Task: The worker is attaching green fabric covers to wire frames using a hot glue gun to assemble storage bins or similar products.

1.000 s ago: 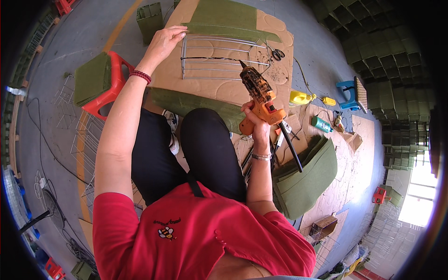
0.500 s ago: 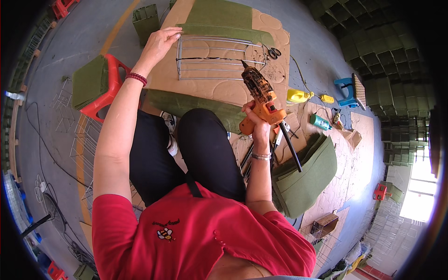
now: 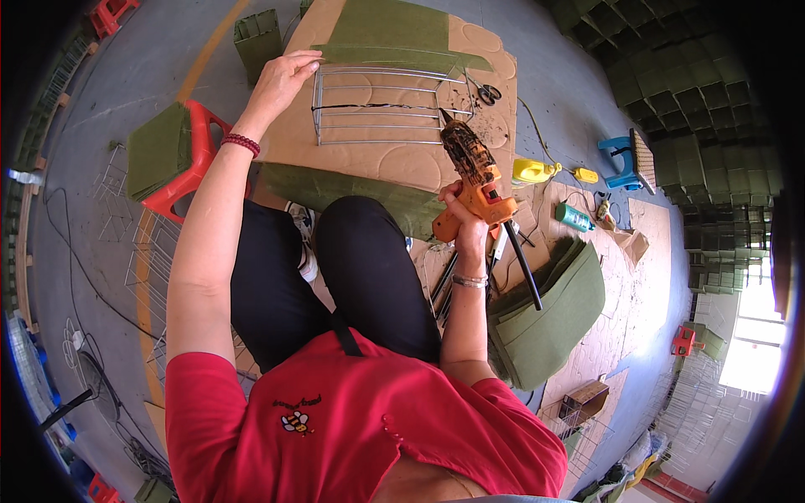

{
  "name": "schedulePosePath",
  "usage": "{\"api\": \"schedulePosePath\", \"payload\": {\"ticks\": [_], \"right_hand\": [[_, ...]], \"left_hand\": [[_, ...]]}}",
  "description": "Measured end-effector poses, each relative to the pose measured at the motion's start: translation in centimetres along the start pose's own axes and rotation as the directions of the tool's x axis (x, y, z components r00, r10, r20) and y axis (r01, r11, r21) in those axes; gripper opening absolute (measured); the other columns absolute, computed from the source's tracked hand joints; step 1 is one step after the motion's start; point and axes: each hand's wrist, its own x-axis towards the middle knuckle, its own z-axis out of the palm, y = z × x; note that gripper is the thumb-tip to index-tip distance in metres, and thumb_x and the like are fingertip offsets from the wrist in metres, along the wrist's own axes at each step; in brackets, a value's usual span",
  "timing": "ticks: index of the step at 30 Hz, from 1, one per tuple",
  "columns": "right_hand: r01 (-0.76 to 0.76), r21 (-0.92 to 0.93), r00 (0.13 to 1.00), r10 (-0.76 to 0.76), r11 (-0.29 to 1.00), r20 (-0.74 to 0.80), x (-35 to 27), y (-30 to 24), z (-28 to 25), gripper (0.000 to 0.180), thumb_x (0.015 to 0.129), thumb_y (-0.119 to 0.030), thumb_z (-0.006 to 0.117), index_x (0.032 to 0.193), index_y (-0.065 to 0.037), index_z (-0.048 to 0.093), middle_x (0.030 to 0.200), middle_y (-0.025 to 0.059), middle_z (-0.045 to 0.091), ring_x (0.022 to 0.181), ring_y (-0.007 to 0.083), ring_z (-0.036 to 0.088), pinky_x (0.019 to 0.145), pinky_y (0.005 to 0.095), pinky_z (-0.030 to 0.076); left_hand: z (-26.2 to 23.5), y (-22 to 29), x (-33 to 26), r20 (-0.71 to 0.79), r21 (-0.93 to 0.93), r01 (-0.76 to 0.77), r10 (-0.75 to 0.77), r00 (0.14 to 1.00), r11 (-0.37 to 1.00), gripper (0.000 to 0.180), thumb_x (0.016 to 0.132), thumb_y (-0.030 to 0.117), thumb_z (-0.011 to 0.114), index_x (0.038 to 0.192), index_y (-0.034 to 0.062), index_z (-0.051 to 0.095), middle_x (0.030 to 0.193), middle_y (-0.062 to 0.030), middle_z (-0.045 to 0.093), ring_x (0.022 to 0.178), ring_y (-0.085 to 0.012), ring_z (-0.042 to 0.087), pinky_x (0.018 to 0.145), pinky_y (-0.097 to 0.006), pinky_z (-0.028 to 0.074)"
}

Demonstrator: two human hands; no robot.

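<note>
My right hand [image 3: 463,216] is wrapped round the handle of an orange hot glue gun [image 3: 486,201]. Its front is caked in dark residue, and a black glue stick [image 3: 525,268] sticks out of the back. The nozzle is at the right part of a wire frame [image 3: 377,126], where a black line of glue runs along one wire. At the frame's far left corner, my left hand [image 3: 281,82] pinches the edge of a green felt sheet [image 3: 386,33], which lies partly under the frame's far side. The fingertips are small in view.
Beneath the frame is a cardboard-topped work surface [image 3: 285,134], with scissors [image 3: 489,94] at its right. Folded green felt [image 3: 558,318] lies to my right. A red stool [image 3: 201,142] carries felt on the left. Yellow bottle [image 3: 537,171], green bottle [image 3: 575,218] and blue stool [image 3: 619,163] stand further right.
The glue gun's nozzle has shifted slightly right along the frame, and the black glue line reaches further right. My left hand keeps its place at the corner.
</note>
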Motion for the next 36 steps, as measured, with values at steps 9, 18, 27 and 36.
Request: {"api": "schedulePosePath", "payload": {"ticks": [9,18,27,36], "right_hand": [[0.028,0.041,0.999,-0.026,0.999,-0.027,0.0,-0.3,-0.4,0.026,0.079,0.006,0.065,0.102,-0.001,0.058,0.09,0.0061,0.06,0.084,0.0186,0.061,0.081,0.0315,0.047],[0.034,0.016,0.997,-0.032,0.999,-0.068,0.0,-0.1,-1.1,0.02,0.081,-0.001,0.069,0.098,-0.004,0.06,0.089,0.0026,0.062,0.085,0.0139,0.06,0.079,0.0281,0.047],[0.052,0.028,0.994,-0.049,0.998,-0.099,0.1,0.0,-1.8,0.022,0.08,0.0,0.07,0.099,-0.004,0.06,0.089,0.0027,0.062,0.084,0.0138,0.06,0.078,0.028,0.048],[0.065,0.079,0.992,-0.056,0.995,-0.113,0.4,0.1,-2.5,0.023,0.081,0.0,0.07,0.101,-0.004,0.06,0.091,0.003,0.062,0.084,0.0138,0.06,0.078,0.0278,0.047]], "left_hand": [[-0.2,0.3,0.0,0.014,0.017,-0.007,0.006,1.0,1.0,0.032,0.1,0.027,0.052,0.117,0.0044,0.067,0.127,-0.0018,0.065,0.104,-0.0236,0.066,0.088,-0.033,0.049],[-0.4,1.3,-0.1,0.005,-0.026,0.028,-0.028,1.0,0.999,0.031,0.097,0.023,0.054,0.112,-0.0007,0.067,0.127,-0.0072,0.065,0.107,-0.0286,0.065,0.094,-0.035,0.049],[-0.3,1.1,-0.1,0.01,-0.027,0.017,-0.017,1.0,0.999,0.031,0.098,0.023,0.054,0.115,0.0007,0.067,0.126,-0.0084,0.065,0.109,-0.0281,0.064,0.095,-0.035,0.049],[-0.1,0.2,0.0,0.014,0.026,-0.004,0.004,1.0,1.0,0.032,0.1,0.027,0.052,0.119,0.0067,0.066,0.128,-0.0019,0.065,0.101,-0.0232,0.066,0.085,-0.033,0.05]]}}
